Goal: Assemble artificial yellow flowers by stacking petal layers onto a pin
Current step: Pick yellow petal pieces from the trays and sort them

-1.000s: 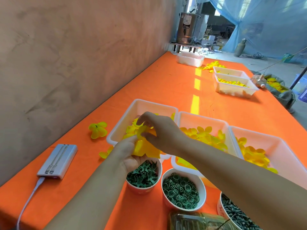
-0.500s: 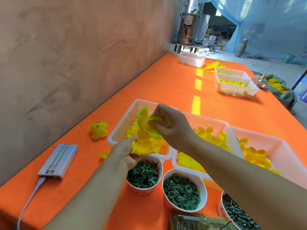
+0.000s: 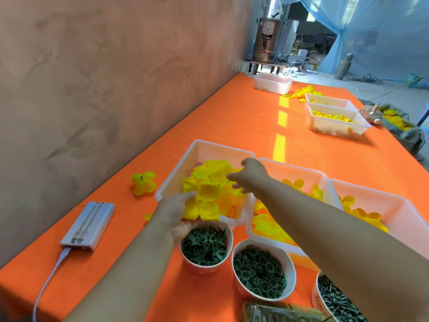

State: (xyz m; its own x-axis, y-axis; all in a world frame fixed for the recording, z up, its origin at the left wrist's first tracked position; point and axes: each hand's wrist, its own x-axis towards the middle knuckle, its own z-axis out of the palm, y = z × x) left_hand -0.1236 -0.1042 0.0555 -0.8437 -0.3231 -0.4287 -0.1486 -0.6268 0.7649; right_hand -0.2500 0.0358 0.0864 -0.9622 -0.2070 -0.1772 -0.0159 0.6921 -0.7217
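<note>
It was a small workshop for piecework by hand. A long counter (image 3: 232, 126) draped in orange cloth ran beside a bare plastered wall (image 3: 92, 77) at 10 o'clock. White plastic trays (image 3: 209, 144) of yellow petals (image 3: 213, 180) sat in a row at the centre, with further trays (image 3: 332, 126) toward 1 o'clock. Paper cups (image 3: 199, 269) of green plastic parts stood at 6 o'clock. Past the counter's far end, at 12 o'clock, a steel urn (image 3: 267, 40) stood on a stand. A gas cylinder (image 3: 343, 68) rested on the concrete floor (image 3: 394, 94) before hanging blue netting (image 3: 371, 31) at 1 o'clock.
</note>
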